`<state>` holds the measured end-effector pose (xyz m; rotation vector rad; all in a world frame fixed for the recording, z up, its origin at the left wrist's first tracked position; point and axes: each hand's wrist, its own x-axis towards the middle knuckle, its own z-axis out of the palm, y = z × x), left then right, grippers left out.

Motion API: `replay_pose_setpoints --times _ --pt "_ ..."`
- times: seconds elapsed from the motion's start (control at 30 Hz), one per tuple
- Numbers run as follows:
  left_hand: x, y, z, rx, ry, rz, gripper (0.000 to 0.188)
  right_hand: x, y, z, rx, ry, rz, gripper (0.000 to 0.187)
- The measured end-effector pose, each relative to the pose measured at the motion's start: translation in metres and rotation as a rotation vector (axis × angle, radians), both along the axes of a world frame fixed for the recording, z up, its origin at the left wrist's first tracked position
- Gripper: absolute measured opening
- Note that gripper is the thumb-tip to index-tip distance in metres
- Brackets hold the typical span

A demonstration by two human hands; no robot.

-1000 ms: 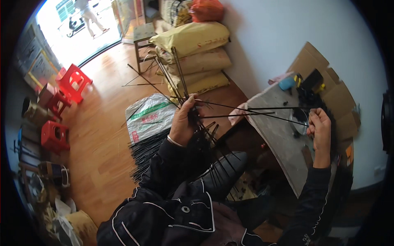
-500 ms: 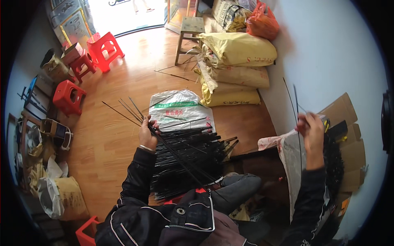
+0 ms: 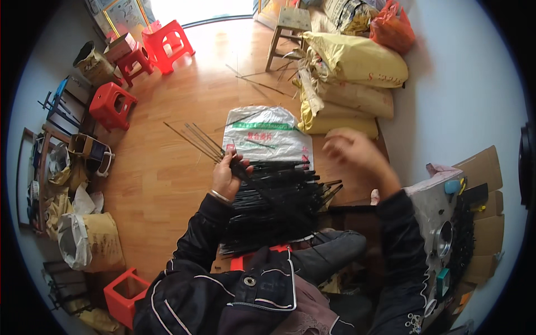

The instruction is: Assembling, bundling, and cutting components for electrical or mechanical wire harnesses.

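Note:
My left hand [image 3: 225, 174] is closed around several thin dark sticks [image 3: 192, 139], whose tips fan out to the upper left. Below that hand, a thick pile of black sticks [image 3: 271, 209] lies crosswise in front of my lap. Under the pile's far edge spreads a white woven sack [image 3: 237, 135] with a green stripe and red print. My right hand [image 3: 357, 151] is raised to the right of the pile, in front of the yellow sacks. Motion smears its fingers, and nothing can be made out in them.
Stuffed yellow sacks [image 3: 352, 58] are stacked along the right wall, beside a wooden stool [image 3: 294, 19]. A work table [image 3: 421, 195] with a metal bowl [image 3: 444, 239] stands at my right. Red plastic stools [image 3: 113, 106] and a paper sack [image 3: 103, 245] line the left side.
My right hand has swung left from over the work table toward the pile. The thin sticks seen in it before no longer show there. My left hand keeps its sticks; the view has shifted.

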<state>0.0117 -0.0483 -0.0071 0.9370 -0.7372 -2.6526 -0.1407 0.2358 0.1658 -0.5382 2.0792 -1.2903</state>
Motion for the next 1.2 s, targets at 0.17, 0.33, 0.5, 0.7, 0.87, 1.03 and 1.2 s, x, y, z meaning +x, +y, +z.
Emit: replay_pose_setpoints --times 0.17,0.33,0.5,0.7,0.87,1.03,1.2 --pt "-0.014 0.043 0.01 0.119 0.105 -0.156 0.019 0.133 0.014 -0.083 0.238 0.026 0.214 0.073" --pt "-0.039 0.105 0.04 0.131 0.172 -0.393 0.019 0.204 0.05 -0.116 0.095 -0.21 -0.266 0.045" --pt "-0.06 0.174 0.077 0.144 0.201 -0.568 0.02 0.231 0.083 -0.086 0.004 -0.48 -0.562 0.012" --pt "-0.075 0.246 0.117 0.115 0.415 -0.922 0.037 0.259 0.14 -0.033 -0.263 -0.31 -0.859 0.016" --pt "-0.066 0.281 0.131 0.143 0.387 -1.033 0.036 0.286 0.167 -0.031 -0.133 -0.055 -0.879 0.022" --pt "-0.05 0.292 0.141 0.067 0.362 -1.027 0.036 0.282 0.184 -0.061 0.118 0.478 -0.802 0.018" --pt "-0.028 0.308 0.147 0.071 0.406 -1.008 0.035 0.297 0.167 -0.065 -0.651 -0.211 -0.87 0.012"
